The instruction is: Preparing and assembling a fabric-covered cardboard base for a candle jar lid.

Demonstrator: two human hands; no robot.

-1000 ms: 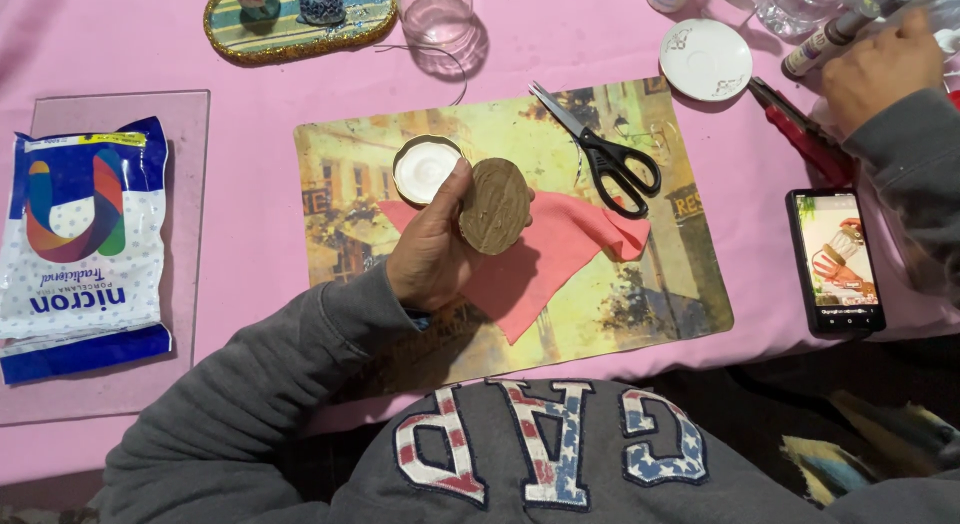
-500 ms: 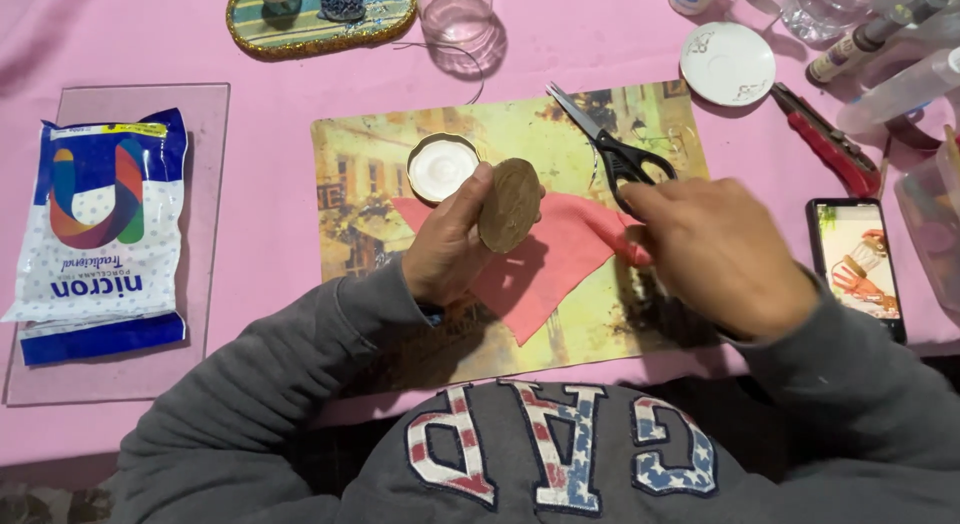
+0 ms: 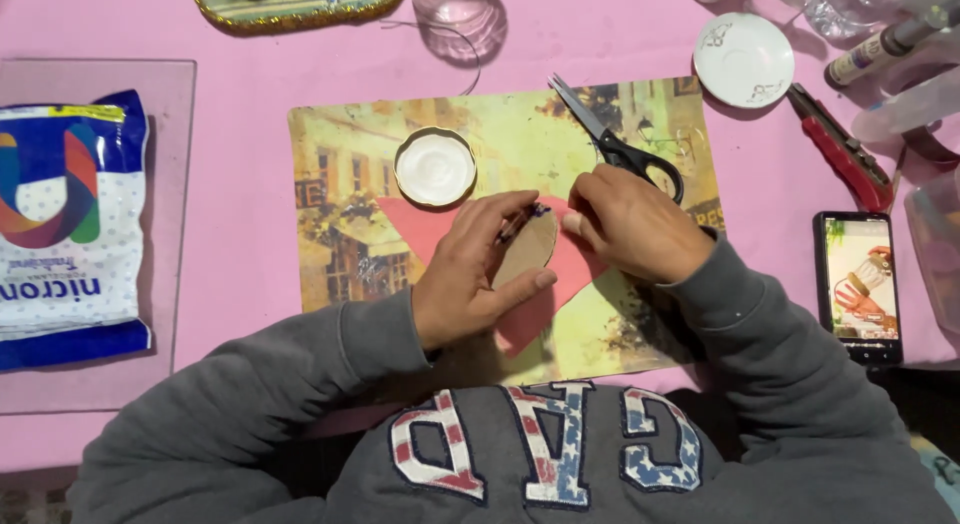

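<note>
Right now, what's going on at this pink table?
A person in a grey sweatshirt holds a brown cardboard disc in the left hand, with the right hand at its edge, over a pink sheet on a picture placemat. Black scissors, a white lid and a phone lie nearby.

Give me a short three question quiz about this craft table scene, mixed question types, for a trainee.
1. True or false: the left hand holds a brown cardboard disc.
2. What lies under both hands? A) pink sheet B) blue cloth C) newspaper
3. Fill in: the black-handled scissors lie beyond the ____ hand.

Key: 1 true; 2 A; 3 right.
</note>
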